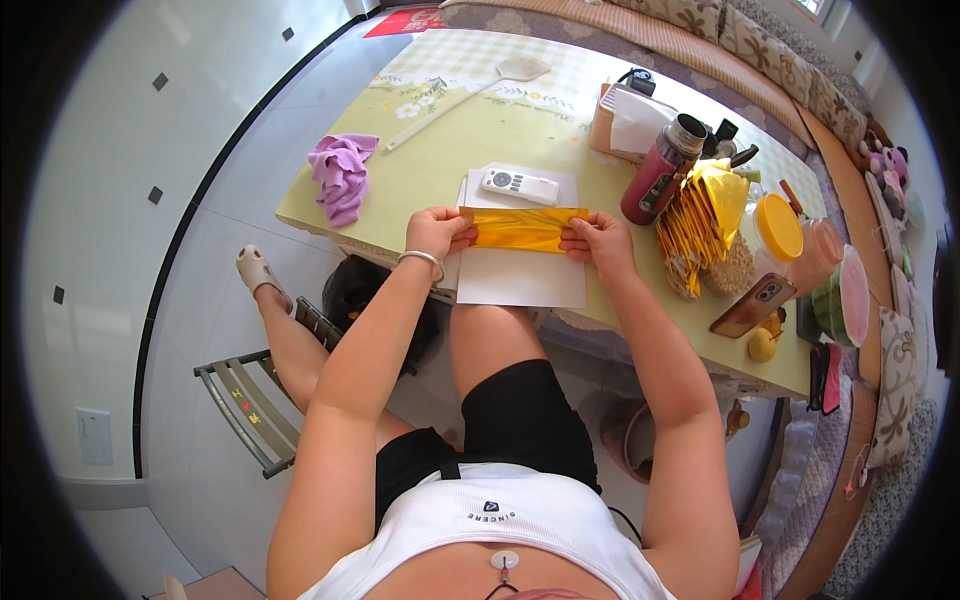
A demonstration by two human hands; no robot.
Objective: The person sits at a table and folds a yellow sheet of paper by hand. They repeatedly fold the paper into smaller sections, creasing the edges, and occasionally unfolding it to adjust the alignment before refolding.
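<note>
A strip of shiny gold foil paper (520, 230) is stretched between my two hands, above a white sheet of paper (522, 280) at the table's near edge. My left hand (437, 233) pinches its left end, and a pale bangle circles that wrist. The right end is gripped between the fingers of my right hand (600, 241). Just beyond the foil, a white remote control (519, 185) lies on the paper. To the right of my right hand stands a bundle of folded gold foil pieces (705, 220).
A flask (662, 170), a tissue box (635, 120), a yellow-lidded jar (779, 227), a phone (752, 305) and a cut watermelon (842, 297) crowd the right side. A purple cloth (343, 178) lies left, a fly swatter (465, 98) farther back. A folding stool (250, 410) stands below left.
</note>
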